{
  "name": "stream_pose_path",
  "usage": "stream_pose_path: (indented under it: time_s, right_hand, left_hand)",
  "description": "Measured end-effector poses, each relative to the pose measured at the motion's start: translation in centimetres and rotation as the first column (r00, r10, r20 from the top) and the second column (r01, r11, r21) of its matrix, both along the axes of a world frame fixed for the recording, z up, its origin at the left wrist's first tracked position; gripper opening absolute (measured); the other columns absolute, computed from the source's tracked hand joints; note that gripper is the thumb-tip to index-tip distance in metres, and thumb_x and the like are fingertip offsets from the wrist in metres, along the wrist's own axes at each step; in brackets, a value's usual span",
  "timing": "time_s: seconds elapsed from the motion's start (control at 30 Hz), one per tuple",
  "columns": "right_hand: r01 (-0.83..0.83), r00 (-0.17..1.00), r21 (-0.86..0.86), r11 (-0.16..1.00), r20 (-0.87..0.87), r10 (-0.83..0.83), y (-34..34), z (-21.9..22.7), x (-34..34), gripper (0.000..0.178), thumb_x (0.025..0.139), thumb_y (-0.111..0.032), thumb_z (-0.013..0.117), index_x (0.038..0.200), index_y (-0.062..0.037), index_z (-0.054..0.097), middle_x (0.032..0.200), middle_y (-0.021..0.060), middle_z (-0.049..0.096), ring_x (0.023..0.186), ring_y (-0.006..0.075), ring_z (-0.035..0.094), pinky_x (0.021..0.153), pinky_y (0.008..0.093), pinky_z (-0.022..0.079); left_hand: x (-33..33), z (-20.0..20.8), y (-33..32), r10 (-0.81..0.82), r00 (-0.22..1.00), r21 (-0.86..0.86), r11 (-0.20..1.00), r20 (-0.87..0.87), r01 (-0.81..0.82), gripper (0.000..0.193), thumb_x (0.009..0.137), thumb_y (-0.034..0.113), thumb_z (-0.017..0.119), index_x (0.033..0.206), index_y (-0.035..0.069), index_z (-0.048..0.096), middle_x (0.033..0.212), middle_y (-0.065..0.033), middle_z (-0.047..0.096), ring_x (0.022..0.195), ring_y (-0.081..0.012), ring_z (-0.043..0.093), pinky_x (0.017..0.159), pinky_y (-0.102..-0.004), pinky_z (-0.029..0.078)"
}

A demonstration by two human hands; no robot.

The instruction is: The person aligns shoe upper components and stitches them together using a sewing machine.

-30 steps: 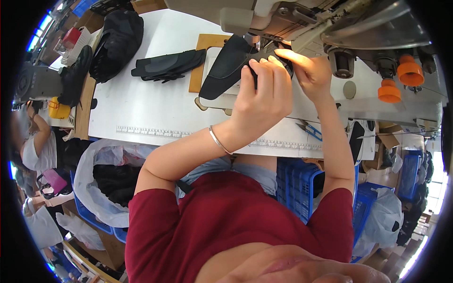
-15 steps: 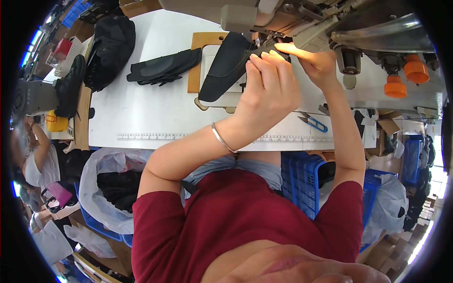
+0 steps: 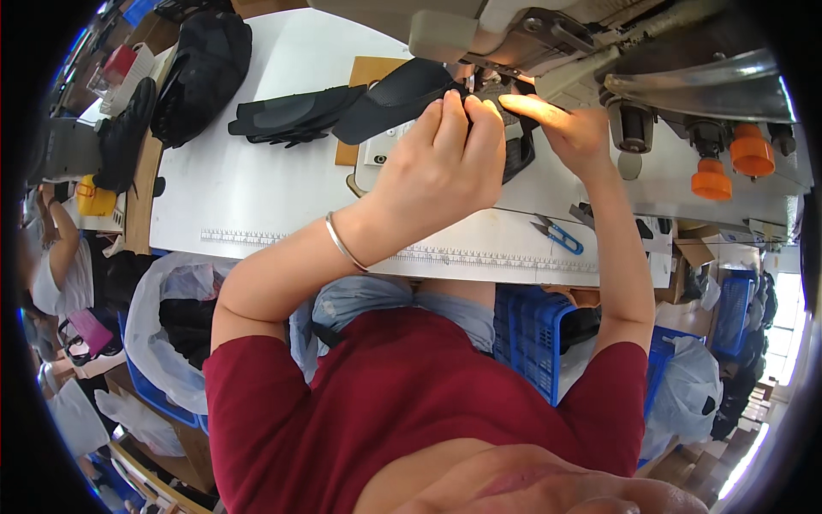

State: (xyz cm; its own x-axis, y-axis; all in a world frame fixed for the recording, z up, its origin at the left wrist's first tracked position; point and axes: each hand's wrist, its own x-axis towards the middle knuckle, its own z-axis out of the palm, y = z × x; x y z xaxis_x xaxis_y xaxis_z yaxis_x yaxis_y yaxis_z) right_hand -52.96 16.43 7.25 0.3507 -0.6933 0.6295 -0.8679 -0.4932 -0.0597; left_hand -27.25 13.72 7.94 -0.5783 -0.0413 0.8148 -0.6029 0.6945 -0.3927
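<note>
Under the sewing machine head (image 3: 522, 30) lies a black fabric piece, seemingly a shoe upper (image 3: 394, 101), with a smooth flap reaching left and a mesh part below the right fingers. My left hand (image 3: 445, 163), a metal bangle at its wrist, pinches the piece near the needle area with curled fingers. From the right, my right hand (image 3: 569, 128) grips the piece's other side, one digit pointing left along it. The fingertips and the stitching spot are partly hidden. Left of the flap rests a stack of black cut pieces (image 3: 291, 116).
Blue thread snips (image 3: 561, 236) and a ruler strip (image 3: 479, 257) lie along the white table's near side. A black bag-like bundle (image 3: 205, 77) sits at far left. Orange knobs (image 3: 711, 182) hang at right. Below are a plastic-lined bin (image 3: 145, 317) and a blue crate (image 3: 527, 334). Another person (image 3: 64, 274) works at left.
My left hand has moved left and slightly down. The black piece has turned, its flap now lying flatter toward the left and its mesh part showing below the fingers. The view has shifted slightly.
</note>
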Motion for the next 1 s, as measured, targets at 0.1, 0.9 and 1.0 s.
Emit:
stream_pose_path:
  time_s: [0.1,0.9,1.0]
  right_hand:
    - [-0.034,0.997,0.068,0.997,0.067,0.029,0.1,0.1,0.3,0.036,0.086,0.002,0.069,0.113,-0.0198,0.079,0.107,0.0095,0.077,0.085,0.0240,0.072,0.072,0.0312,0.055]
    - [0.228,0.974,0.076,0.971,-0.025,-0.227,5.0,3.0,7.4,0.058,0.081,0.012,0.064,0.121,-0.0265,0.078,0.111,0.0066,0.065,0.092,0.0227,0.060,0.080,0.0308,0.052]
    - [0.208,0.978,0.008,0.978,-0.037,-0.208,5.1,3.3,7.9,0.063,0.075,0.006,0.064,0.125,-0.0299,0.075,0.095,0.0079,0.065,0.072,0.0220,0.061,0.064,0.0353,0.052]
  left_hand:
    - [0.5,0.1,-0.6,-0.093,0.996,0.022,0.995,-0.016,0.093,0.015,0.077,0.004,0.071,0.090,-0.002,0.071,0.094,-0.0093,0.063,0.089,-0.0225,0.068,0.077,-0.0296,0.060]
    - [4.1,2.7,-4.1,-0.325,0.943,0.115,0.942,0.075,0.316,0.022,0.067,0.008,0.070,0.088,0.005,0.069,0.095,-0.0017,0.059,0.095,-0.0173,0.060,0.078,-0.0293,0.055]
    - [3.3,2.5,-3.0,-0.353,0.936,0.129,0.927,-0.015,0.352,0.024,0.066,0.005,0.068,0.090,0.000,0.069,0.092,-0.0035,0.057,0.090,-0.0180,0.059,0.074,-0.0287,0.053]
